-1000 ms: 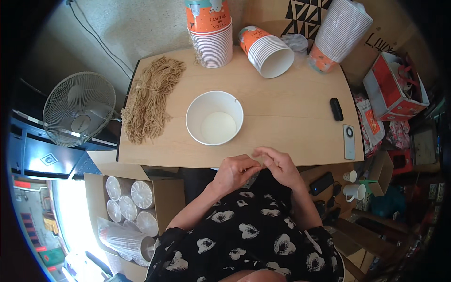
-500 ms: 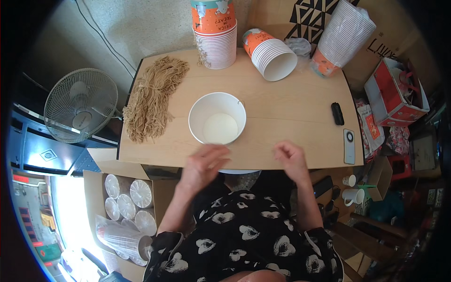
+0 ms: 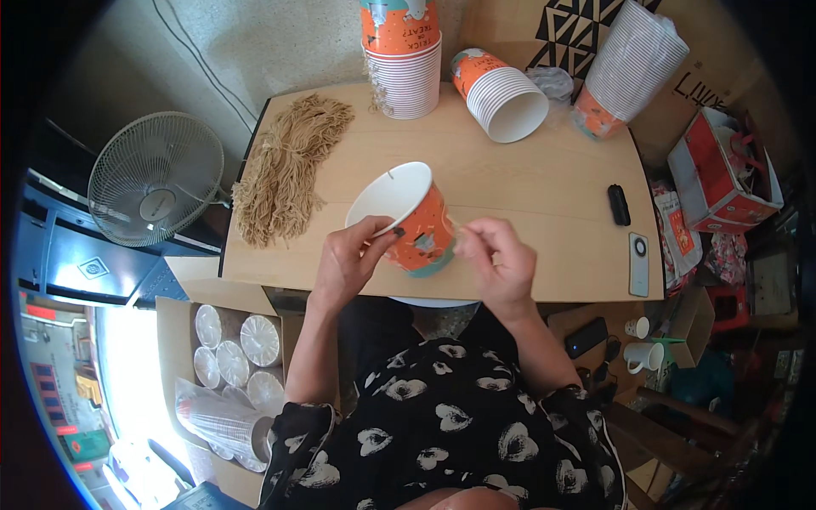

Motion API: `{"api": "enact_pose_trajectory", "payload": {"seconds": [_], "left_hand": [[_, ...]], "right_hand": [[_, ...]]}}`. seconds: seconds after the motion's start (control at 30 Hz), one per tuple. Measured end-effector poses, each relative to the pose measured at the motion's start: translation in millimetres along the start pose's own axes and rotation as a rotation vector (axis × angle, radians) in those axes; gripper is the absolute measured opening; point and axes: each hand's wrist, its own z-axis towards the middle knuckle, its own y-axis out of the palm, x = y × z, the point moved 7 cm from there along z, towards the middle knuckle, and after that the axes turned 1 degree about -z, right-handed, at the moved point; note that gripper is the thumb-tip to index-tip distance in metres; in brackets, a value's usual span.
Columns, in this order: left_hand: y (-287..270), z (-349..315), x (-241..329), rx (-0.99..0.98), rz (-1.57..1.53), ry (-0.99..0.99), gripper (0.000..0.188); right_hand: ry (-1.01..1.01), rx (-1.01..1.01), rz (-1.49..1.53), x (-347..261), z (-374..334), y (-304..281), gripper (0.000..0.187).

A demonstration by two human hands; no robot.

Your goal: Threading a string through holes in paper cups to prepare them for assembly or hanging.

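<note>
Orange bucket (image 3: 425, 228) tilts rightward of the tan cord bundle (image 3: 285, 174), its rim clamped between the fingers and thumb of the left hand (image 3: 347, 262). Farther right of that bundle, the right hand (image 3: 497, 259) appears to pinch a thin cord (image 3: 453, 223). Light rim pressure with slow, even pulling should spare the wall.

I count one loose bucket (image 3: 425, 228) mid-dial and three bucket stacks (image 3: 489, 92) from twelve to two o'clock. I see one string bundle (image 3: 293, 170) at ten, one phone (image 3: 638, 265) at three.
</note>
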Motion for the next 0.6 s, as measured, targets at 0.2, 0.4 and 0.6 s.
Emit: {"api": "enact_pose_trajectory", "payload": {"seconds": [0.2,0.4,0.6], "left_hand": [[3,1,6,0.056,-0.149,-0.051,0.018],[8,1,2,0.063,-0.225,-0.061,0.018],[5,-1,-6,0.086,-0.314,-0.062,0.018]], "right_hand": [[-0.058,-0.027,-0.134,17,-19,39,0.009],[0.085,-0.081,-0.046,33,-27,49,0.009],[0.15,-0.096,0.064,36,-28,50,0.009]]}}
